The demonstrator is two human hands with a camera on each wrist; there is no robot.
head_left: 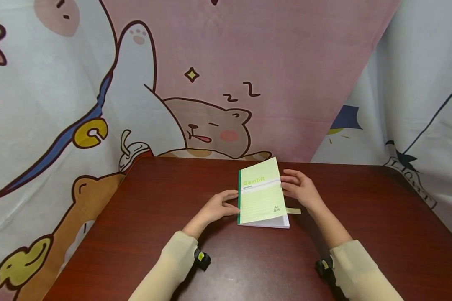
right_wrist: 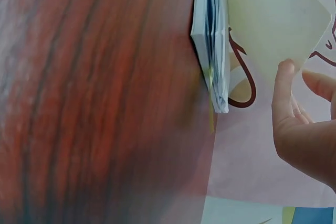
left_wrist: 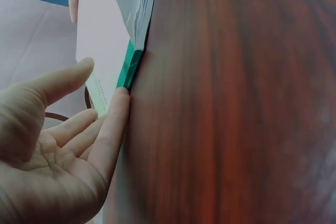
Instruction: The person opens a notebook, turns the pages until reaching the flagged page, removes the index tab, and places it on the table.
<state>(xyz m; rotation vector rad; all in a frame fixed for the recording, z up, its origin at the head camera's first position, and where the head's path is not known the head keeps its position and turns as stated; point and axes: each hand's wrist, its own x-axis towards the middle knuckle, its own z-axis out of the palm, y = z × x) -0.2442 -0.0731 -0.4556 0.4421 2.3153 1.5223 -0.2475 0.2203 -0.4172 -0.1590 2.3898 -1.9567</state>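
A pale green notebook [head_left: 261, 196] with "Gambit" on its front lies on the brown table, its cover raised on the right side so that white pages [head_left: 275, 222] show beneath. My left hand [head_left: 217, 205] is at the dark green spine [left_wrist: 127, 65]; in the left wrist view a fingertip touches it, and the fingers are extended. Beside the raised edge is my right hand [head_left: 302, 188], fingers fairly straight. One right fingertip [right_wrist: 286, 66] touches the inner side of the cover [right_wrist: 278, 19], with the thumb close to the corner.
A pale strap [head_left: 294, 211] sticks out from the notebook's right side onto the brown table [head_left: 165, 184]. Behind the table hangs a cartoon-printed cloth [head_left: 286, 62]. Dark wrist cameras [head_left: 202, 259] are strapped at both cream sleeves.
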